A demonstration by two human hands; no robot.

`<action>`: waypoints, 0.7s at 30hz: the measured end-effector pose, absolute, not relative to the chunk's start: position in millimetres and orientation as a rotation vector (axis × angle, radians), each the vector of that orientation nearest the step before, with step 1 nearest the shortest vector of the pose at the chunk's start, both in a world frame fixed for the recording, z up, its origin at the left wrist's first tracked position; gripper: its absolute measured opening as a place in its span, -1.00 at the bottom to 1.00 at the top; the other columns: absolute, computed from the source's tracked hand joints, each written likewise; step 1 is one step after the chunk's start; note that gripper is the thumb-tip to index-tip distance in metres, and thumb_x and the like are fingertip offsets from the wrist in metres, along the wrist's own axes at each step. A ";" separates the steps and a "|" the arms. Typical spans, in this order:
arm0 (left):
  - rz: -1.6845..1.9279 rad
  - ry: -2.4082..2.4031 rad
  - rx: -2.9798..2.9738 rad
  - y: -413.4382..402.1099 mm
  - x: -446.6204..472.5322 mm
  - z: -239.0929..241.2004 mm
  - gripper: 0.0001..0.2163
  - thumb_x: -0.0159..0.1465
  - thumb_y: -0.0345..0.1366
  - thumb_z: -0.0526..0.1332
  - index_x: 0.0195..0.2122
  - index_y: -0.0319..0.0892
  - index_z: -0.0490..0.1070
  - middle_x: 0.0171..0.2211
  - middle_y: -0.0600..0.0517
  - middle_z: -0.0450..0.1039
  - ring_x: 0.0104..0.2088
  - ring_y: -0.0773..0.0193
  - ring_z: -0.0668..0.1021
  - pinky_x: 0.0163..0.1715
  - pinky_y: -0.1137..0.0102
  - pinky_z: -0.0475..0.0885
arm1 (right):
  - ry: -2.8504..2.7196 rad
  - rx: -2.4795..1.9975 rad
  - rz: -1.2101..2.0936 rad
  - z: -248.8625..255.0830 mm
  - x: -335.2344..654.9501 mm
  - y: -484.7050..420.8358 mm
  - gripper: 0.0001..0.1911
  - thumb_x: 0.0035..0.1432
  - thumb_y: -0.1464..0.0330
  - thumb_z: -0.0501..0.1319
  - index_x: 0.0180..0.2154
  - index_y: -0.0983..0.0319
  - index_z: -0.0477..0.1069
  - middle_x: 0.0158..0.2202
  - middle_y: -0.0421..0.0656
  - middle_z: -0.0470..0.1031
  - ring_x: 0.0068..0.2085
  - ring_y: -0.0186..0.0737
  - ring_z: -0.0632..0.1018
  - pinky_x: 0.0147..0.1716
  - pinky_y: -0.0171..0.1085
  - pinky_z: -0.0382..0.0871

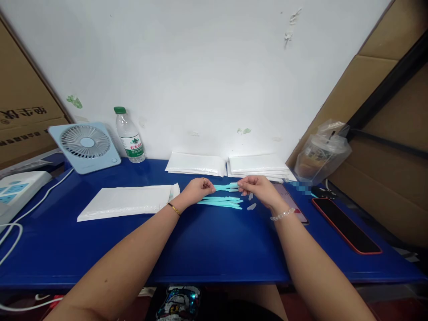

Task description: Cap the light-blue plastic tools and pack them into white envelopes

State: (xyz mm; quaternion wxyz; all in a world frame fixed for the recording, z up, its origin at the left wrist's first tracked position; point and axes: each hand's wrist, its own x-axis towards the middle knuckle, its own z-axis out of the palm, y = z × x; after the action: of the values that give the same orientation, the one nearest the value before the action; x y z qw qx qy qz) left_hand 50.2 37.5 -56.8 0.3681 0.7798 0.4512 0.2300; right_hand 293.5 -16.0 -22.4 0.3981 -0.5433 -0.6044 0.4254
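My left hand (197, 189) and my right hand (257, 187) each pinch one end of a thin light-blue strip (226, 187), held just above the blue table (207, 249). A few more light-blue strips (221, 202) lie on the table right below it. Two small pale bits (251, 206) lie beside my right hand. A white padded envelope (129, 201) lies flat to the left of my left hand.
Two stacks of white envelopes (230, 165) sit against the wall. A small fan (85, 146), a water bottle (130, 136) and a white device with cables (16, 189) stand at the left. A phone (346, 225), a second phone (292, 203) and a clear plastic bag (321, 154) are at the right.
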 end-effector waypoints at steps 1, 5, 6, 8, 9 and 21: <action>0.587 1.175 2.014 37.1 50.5 -56.2 -0.71 0.09 -0.04 0.17 -0.37 -0.19 0.44 -0.49 0.06 0.43 -0.50 0.34 0.41 -0.54 0.47 0.24 | -1.563 -1.400 1.064 -22.3 293.1 -16.3 -0.66 -0.05 0.13 0.29 -0.37 0.29 0.48 -0.44 -0.11 0.52 -0.51 -0.35 0.46 -0.50 -0.35 0.35; 0.575 1.295 2.149 34.4 50.5 -52.8 -0.76 0.14 -0.09 0.14 -0.37 -0.15 0.44 -0.45 0.05 0.44 -0.44 0.30 0.45 -0.52 0.46 0.24 | -1.756 -1.564 0.820 -18.1 305.1 -19.0 -0.75 0.02 0.21 0.23 -0.34 0.26 0.49 -0.40 -0.11 0.53 -0.42 -0.27 0.49 -0.44 -0.33 0.36; 0.582 1.330 2.200 33.4 50.3 -51.5 -0.78 0.15 -0.11 0.14 -0.35 -0.14 0.44 -0.42 0.05 0.45 -0.40 0.28 0.46 -0.49 0.46 0.25 | -1.816 -1.617 0.741 -17.2 310.7 -19.5 -0.79 0.02 0.25 0.22 -0.34 0.25 0.49 -0.40 -0.12 0.52 -0.41 -0.26 0.49 -0.44 -0.33 0.35; 0.601 1.373 2.298 30.8 50.0 -48.2 -0.78 0.14 -0.12 0.16 -0.29 -0.12 0.44 -0.32 0.03 0.45 -0.30 0.24 0.47 -0.42 0.45 0.28 | -1.949 -1.729 0.650 -17.6 322.3 -19.2 -0.85 -0.02 0.34 0.23 -0.35 0.23 0.50 -0.41 -0.15 0.51 -0.40 -0.27 0.49 -0.43 -0.34 0.33; 0.602 1.369 2.338 29.3 49.9 -46.4 -0.76 0.12 -0.11 0.18 -0.27 -0.11 0.44 -0.28 0.03 0.45 -0.26 0.22 0.47 -0.39 0.44 0.28 | -2.011 -1.781 0.640 -19.0 327.3 -18.3 -0.85 -0.05 0.37 0.24 -0.35 0.22 0.50 -0.41 -0.17 0.51 -0.40 -0.27 0.48 -0.44 -0.35 0.32; 0.369 1.157 2.270 21.4 52.7 -43.3 -0.76 0.14 -0.10 0.13 -0.45 -0.15 0.43 -0.39 0.04 0.47 -0.45 0.29 0.45 -0.53 0.45 0.22 | -2.070 -1.977 0.694 -24.1 332.0 -15.9 -0.93 -0.08 0.36 0.27 -0.46 0.23 0.43 -0.43 -0.17 0.53 -0.41 -0.25 0.48 -0.49 -0.36 0.25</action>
State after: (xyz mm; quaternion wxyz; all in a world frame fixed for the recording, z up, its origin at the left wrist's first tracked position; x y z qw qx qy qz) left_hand 52.7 21.4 -43.3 0.2800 0.8465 0.4314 0.1377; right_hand 332.0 -15.9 -24.1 0.0982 -0.6680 -0.6994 0.2345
